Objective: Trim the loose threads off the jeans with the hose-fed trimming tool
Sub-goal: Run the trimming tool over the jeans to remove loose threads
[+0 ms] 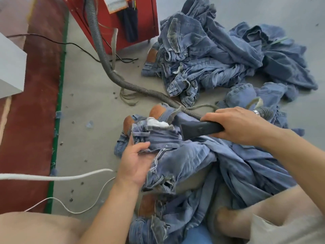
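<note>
Gripping trimming tool (202, 129) in right hand (241, 124), left hand (137, 162) holding jeans (184, 155)

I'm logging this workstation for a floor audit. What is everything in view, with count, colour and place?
jeans in hand: one pair, blue, centre, over the lap
jeans pile: several, blue, floor, upper right
trimming tool: one, black, on the held jeans
hose: one, grey, from the red cabinet to the tool
red cabinet: one, top centre
white cord: one, floor, lower left
black cable: one, floor, upper left
left hand: holds the waistband
right hand: grips the tool
</note>
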`<action>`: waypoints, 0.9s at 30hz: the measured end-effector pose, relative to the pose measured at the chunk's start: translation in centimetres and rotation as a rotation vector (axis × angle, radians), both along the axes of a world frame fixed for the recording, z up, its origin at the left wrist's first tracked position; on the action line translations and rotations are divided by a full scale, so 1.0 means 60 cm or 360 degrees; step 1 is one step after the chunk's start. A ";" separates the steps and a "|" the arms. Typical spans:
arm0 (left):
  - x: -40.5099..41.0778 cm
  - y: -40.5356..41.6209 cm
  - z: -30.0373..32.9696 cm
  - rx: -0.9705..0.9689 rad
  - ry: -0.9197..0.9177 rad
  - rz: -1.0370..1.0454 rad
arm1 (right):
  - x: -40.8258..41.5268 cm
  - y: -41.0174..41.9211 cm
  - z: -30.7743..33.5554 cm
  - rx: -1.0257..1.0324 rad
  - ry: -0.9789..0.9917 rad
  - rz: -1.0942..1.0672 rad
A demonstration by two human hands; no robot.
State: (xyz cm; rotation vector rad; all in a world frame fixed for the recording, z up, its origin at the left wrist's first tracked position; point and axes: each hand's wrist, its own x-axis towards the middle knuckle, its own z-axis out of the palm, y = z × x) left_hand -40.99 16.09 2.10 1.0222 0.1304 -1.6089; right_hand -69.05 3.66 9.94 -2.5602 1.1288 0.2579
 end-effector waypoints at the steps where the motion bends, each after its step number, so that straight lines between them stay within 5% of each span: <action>1: -0.003 0.005 0.003 -0.0003 0.0024 0.0025 | -0.004 -0.001 -0.001 0.0040 -0.0077 -0.0039; 6: -0.010 0.028 -0.015 0.0197 0.0108 0.0092 | -0.026 -0.002 -0.014 0.0146 0.0008 -0.0051; 10: -0.012 0.030 -0.025 0.0113 0.0127 0.0050 | -0.003 0.008 -0.041 0.0047 0.0260 0.0121; 15: -0.006 0.032 -0.028 0.0085 0.0165 0.0074 | 0.058 0.054 -0.059 0.0046 0.0223 0.0350; 22: 0.003 0.035 -0.036 0.0024 0.0233 0.0119 | 0.028 0.013 -0.032 0.0147 0.0001 -0.0045; 27: 0.010 0.031 -0.046 -0.0009 0.0363 -0.0084 | 0.042 0.054 -0.063 0.0087 0.0332 0.0242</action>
